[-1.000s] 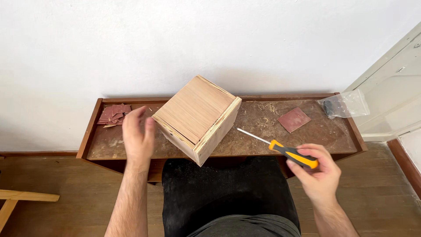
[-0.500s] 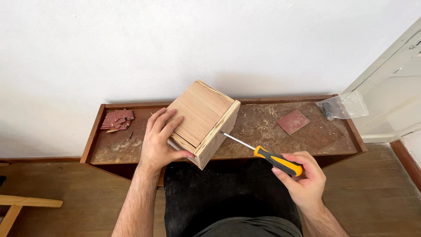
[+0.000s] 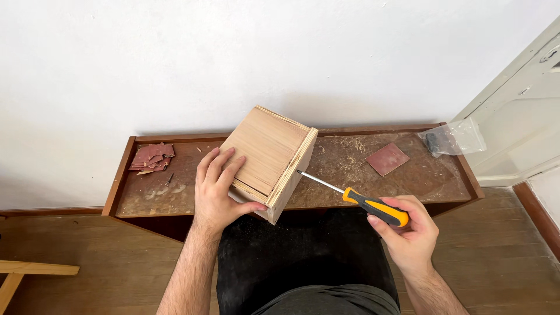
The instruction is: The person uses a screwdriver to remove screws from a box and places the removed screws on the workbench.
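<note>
Plywood box (image 3: 269,156) tilted on one corner at the front edge of the worktop (image 3: 326,192), roughly at its middle, broad face turned up toward the camera, layered ply edge showing down the right side. Left hand (image 3: 219,192) spread flat over the lower left face, fingers (image 3: 224,164) pressed on the wood, thumb hooked under the bottom corner: clamped on the box. Right hand (image 3: 408,230) closed round the yellow and black handle of a screwdriver (image 3: 356,200), off the front right of the worktop, well apart from the left hand. Metal shaft slanted up and left, tip touching the box's right edge about halfway up.

Behind and beside: worktop long, low, dark brown, rimmed, pushed against a white wall, top dusted with sawdust (image 3: 356,146), thickest right of the box. Stack of reddish sandpaper sheets (image 3: 151,157) at the far left corner, a few loose scraps and a small dark screw-like bit just in front, too small to tell for sure. Single sandpaper square (image 3: 388,158) lying flat right of centre, clear of the screwdriver. Clear plastic bag (image 3: 452,139) with dark small parts at the far right corner, partly over the rim.

Nothing between tip and box; box itself hiding the worktop strip behind it. Below, dark-clothed lap (image 3: 303,256), wooden floor, pale timber piece (image 3: 29,271) at lower left, white door frame on the right
</note>
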